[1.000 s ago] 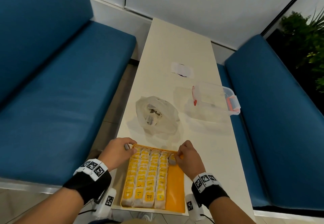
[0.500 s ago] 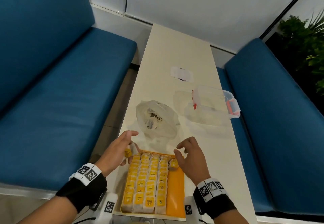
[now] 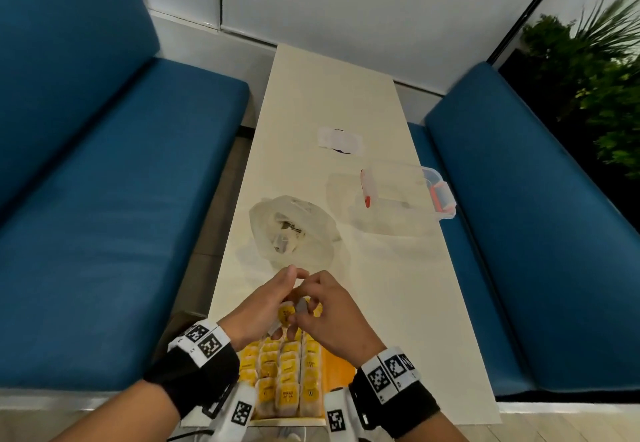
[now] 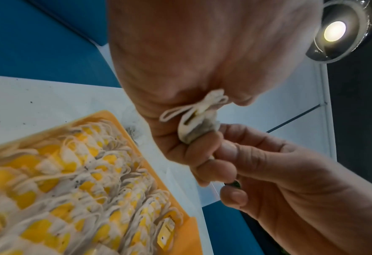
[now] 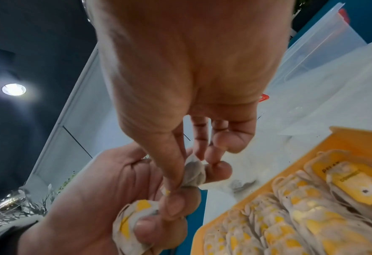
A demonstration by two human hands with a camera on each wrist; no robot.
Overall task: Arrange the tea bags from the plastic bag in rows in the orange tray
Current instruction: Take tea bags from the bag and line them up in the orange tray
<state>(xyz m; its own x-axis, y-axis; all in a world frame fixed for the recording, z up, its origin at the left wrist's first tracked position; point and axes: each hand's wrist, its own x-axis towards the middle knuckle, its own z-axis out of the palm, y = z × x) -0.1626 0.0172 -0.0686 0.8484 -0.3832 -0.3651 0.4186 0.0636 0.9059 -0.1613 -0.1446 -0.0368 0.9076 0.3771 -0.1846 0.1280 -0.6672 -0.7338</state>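
Orange tray (image 3: 341, 369) at table's near edge: four rows of yellow-tagged tea bags (image 3: 287, 376), right strip bare. One tea bag (image 3: 286, 313) held above tray's far end. Clear plastic bag (image 3: 294, 230) mid-table, few bags inside.

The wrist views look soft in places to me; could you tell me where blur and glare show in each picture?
Left wrist view: the tea bags in the orange tray are smeared, a ceiling lamp flares, the held tea bag is fairly sharp. Right wrist view: another lamp glows with a halo, tray rows blurred. Head view: edges bowed, the plant streaked.
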